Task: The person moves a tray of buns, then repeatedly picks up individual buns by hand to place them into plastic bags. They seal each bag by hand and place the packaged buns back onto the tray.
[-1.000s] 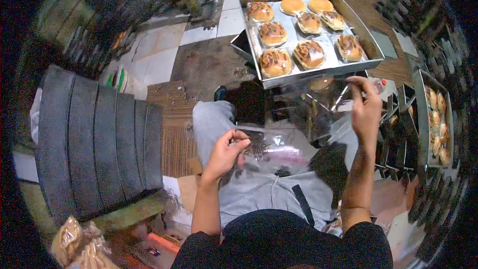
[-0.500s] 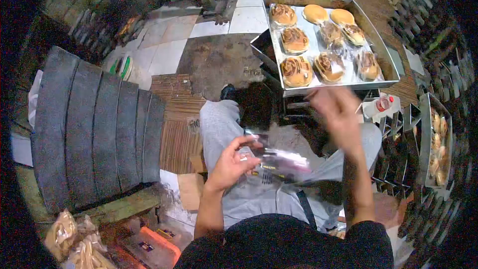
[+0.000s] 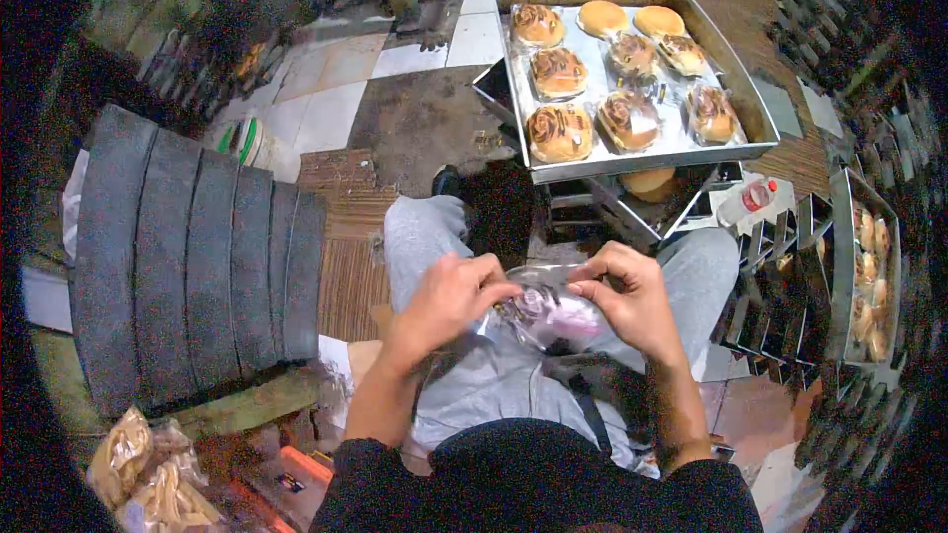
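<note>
Head view: left hand (image 3: 449, 298) and right hand (image 3: 632, 301), fingers pinched shut, grip plastic bag (image 3: 549, 314) over lap

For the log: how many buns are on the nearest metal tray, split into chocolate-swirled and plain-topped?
On the metal tray:
Chocolate-swirled buns: 7
Plain-topped buns: 2
Total: 9
Another bun shows under the tray's front edge, not counted. Both hands, left hand and right hand, hold a clear plastic bag.

Small bakery workroom, metal tray (image 3: 746, 104) of glazed buns (image 3: 560, 132), stacked trays (image 3: 849, 266) alongside, bagged bread (image 3: 148, 479), tiled floor (image 3: 326, 89)
</note>
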Tool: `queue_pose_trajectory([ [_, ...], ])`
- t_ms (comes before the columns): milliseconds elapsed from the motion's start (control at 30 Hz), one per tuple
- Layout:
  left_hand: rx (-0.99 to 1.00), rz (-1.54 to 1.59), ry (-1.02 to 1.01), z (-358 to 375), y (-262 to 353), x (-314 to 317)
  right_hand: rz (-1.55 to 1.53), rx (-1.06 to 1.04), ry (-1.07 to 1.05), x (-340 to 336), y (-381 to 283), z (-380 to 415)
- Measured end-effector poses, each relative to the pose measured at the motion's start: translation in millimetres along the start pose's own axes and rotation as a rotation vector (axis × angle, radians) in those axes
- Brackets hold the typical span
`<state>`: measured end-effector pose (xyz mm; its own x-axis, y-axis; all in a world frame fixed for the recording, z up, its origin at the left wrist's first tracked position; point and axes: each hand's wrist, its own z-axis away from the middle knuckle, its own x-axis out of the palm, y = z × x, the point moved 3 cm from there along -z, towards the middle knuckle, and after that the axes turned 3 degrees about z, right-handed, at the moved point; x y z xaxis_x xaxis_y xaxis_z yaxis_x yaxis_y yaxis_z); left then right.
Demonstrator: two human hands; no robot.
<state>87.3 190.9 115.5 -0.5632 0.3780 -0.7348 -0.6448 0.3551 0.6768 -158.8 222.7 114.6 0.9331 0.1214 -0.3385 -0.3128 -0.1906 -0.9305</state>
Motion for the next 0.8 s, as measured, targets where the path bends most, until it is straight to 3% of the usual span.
queue_pose_trajectory([
  [67, 0.055, -0.157, -0.013, -8, 12, -8, -0.021, 0.017, -0.097, -2, 0, 13],
  [133, 0.317, -0.315, 0.000, -12, 22, -6, -0.053, 0.017, -0.340, -1, -17, 27],
  [200, 0.378, -0.363, -0.047, -14, 32, 1, 0.000, -0.237, -0.242, 13, -14, 36],
  [267, 0.509, -0.449, -0.013, -15, 39, 6, 0.057, -0.194, -0.230, 27, -7, 48],
  [333, 0.494, -0.510, -0.094, -19, 48, 0, 0.115, -0.151, -0.230, 31, -10, 47],
  [400, 0.567, -0.634, 0.032, -21, 57, -3, 0.416, -0.388, -0.002, 24, -26, 42],
  [533, 0.588, -0.654, 0.064, -19, 60, -7, 0.395, -0.209, -0.156, 39, -23, 37],
  [600, 0.621, -0.647, 0.057, -16, 57, -6, 0.624, -0.071, -0.274, 42, -32, 33],
  [633, 0.600, -0.657, 0.051, -15, 55, -7, 0.633, -0.069, -0.279, 46, -30, 31],
  [700, 0.617, -0.626, 0.084, -11, 47, -7, 0.429, -0.181, -0.083, 53, -27, 29],
  [800, 0.655, -0.493, 0.107, -6, 37, -8, 0.298, -0.185, -0.147, 73, -21, 23],
])
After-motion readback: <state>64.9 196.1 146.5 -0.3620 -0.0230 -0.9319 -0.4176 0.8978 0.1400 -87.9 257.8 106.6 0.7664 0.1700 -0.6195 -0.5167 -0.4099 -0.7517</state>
